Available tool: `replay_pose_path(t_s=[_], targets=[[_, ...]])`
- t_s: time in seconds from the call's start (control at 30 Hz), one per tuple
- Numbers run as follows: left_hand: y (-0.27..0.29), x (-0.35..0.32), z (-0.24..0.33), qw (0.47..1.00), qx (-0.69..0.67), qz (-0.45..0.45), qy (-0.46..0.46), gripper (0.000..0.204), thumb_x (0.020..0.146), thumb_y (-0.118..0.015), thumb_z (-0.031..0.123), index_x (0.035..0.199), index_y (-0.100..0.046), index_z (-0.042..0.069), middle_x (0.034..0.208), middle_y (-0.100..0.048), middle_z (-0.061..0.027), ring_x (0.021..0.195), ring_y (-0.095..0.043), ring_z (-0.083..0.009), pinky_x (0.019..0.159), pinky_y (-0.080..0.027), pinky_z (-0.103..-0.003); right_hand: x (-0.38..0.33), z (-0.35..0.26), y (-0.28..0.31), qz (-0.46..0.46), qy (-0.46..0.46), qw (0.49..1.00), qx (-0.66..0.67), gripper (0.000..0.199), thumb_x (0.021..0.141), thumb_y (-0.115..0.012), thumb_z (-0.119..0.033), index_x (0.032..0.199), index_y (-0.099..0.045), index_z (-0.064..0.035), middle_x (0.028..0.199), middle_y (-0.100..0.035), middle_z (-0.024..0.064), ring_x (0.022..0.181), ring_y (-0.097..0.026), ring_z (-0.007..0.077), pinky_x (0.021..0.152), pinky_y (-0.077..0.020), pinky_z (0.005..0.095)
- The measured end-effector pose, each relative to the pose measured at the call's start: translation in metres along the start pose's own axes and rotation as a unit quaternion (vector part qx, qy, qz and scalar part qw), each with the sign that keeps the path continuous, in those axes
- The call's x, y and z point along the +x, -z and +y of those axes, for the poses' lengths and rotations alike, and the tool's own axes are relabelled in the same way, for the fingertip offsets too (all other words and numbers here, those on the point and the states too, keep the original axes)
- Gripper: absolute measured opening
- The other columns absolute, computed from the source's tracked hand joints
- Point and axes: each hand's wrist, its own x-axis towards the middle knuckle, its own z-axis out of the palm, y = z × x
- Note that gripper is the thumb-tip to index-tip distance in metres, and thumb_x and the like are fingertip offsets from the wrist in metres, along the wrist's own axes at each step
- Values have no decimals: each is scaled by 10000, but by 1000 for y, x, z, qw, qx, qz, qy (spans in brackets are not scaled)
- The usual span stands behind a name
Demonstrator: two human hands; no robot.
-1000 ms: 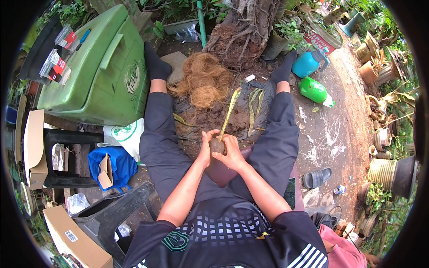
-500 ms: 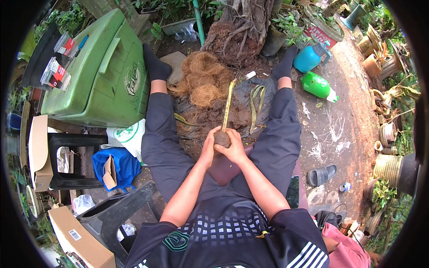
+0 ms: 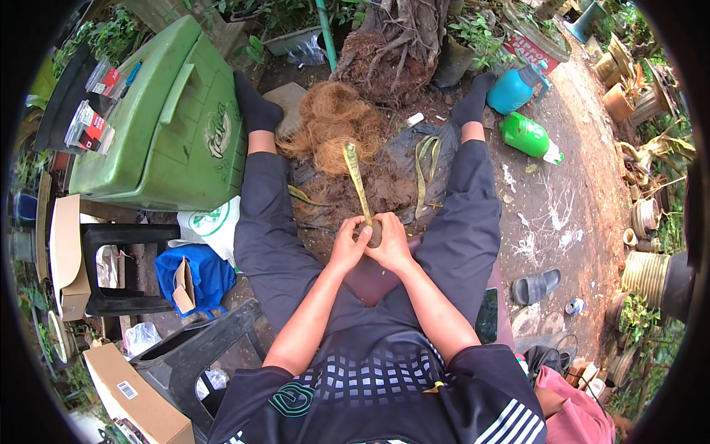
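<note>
Between my legs, my left hand [image 3: 350,243] and my right hand [image 3: 390,241] are closed together around a ball of dark soil [image 3: 376,235], mostly covered by my fingers. A long yellow-green plant leaf [image 3: 357,181] rises from the ball, tilted slightly left. Beyond my hands, loose brown soil [image 3: 384,194] lies on a black plastic sheet [image 3: 446,152]. Tangled brown coconut fibre [image 3: 333,118] is heaped at the far side. Similar strap-shaped leaves [image 3: 421,181] rest right of the soil, and a short leaf [image 3: 305,196] lies left of it.
On my left stand a green cooler box [image 3: 163,118], black plastic stools [image 3: 177,362], a blue bag [image 3: 200,274] and cardboard boxes [image 3: 137,392]. To the right are a blue spray bottle [image 3: 512,90], a green bottle [image 3: 526,136] and a sandal [image 3: 536,287]. A tree trunk [image 3: 396,44] stands ahead.
The leaf's tip has swung left and nearer to me. My hands have shifted around the soil ball, which now shows less between my fingers.
</note>
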Motion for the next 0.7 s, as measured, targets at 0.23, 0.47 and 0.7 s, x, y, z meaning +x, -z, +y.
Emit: replay_pose_path(t_s=[0.23,0.47,0.7], targets=[[3,0,3,999,-18,31,0,379,995,-529,336,1122,-597,-15,1032,-621,-103,954,-577,-165,866,-451,-299,2,-6,7,-12,14,1000,-19,524,624,-812,-311,1008,-569,-49,952,-542,126,949,-543,343,810,-430,450],[7,-6,0,996,-83,38,16,562,1041,-328,487,1076,-622,9,915,-607,-43,883,-568,-138,809,-452,-287,-4,-11,14,-39,26,997,-65,568,598,-834,-374,1012,-587,-73,984,-547,90,988,-523,308,843,-411,421],[5,-8,-2,977,-172,-21,121,632,1035,-225,553,1191,-556,37,966,-586,-45,892,-576,-159,849,-462,-311,-11,-10,9,-21,16,999,-20,580,625,-820,-283,1080,-552,-45,1085,-554,139,1065,-518,334,913,-420,450]])
